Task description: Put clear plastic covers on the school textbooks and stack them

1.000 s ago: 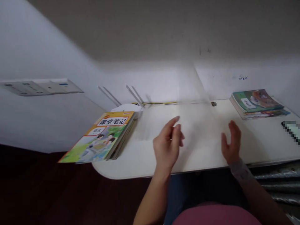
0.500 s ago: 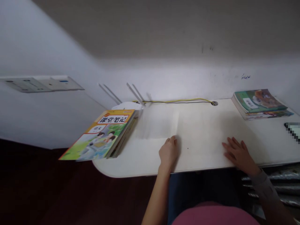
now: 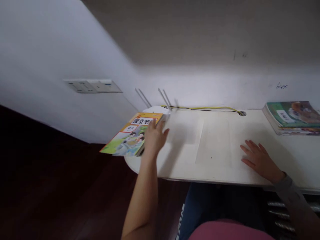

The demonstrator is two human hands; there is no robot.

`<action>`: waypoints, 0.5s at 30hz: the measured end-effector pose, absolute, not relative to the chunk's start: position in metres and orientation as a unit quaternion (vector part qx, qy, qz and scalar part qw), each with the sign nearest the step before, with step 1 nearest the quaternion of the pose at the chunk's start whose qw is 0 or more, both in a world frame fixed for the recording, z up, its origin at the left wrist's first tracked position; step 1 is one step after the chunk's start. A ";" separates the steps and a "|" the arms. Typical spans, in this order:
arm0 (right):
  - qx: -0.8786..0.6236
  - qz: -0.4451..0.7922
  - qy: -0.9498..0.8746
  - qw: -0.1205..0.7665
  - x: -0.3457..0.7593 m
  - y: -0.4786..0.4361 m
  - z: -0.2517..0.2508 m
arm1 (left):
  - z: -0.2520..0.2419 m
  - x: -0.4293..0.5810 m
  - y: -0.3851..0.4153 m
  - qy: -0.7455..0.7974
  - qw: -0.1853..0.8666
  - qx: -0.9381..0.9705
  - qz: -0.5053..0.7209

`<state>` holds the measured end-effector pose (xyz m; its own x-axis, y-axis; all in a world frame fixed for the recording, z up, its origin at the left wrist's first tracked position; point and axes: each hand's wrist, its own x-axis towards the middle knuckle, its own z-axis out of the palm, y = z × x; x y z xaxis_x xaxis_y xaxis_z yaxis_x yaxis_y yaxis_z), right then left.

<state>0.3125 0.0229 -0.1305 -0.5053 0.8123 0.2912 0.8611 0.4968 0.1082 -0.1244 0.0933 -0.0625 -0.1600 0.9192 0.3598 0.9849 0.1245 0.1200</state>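
Now the left hand [image 3: 154, 140] touches stacked books [image 3: 127, 140].

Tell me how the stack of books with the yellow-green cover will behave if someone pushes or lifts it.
The stack of books likely feels heavy for its size, being several books thick. It seems to overhang the desk's rounded end, so a push could tip it off.

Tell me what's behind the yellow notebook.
A white rounded device with thin grey rods stands behind the notebook; the notebook covers its front and lower part, so its full shape can't be seen.
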 end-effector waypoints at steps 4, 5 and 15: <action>-0.456 -0.100 -0.879 0.099 0.298 0.030 -0.139 | -0.072 -0.190 0.103 -0.843 0.051 -0.533 -0.056; -0.452 -0.092 -0.882 0.100 0.296 0.031 -0.142 | -0.079 -0.198 0.103 -0.855 0.030 -0.516 -0.025; -0.439 -0.022 -0.893 0.097 0.274 0.034 -0.147 | -0.091 -0.179 0.088 -0.868 0.009 -0.496 0.019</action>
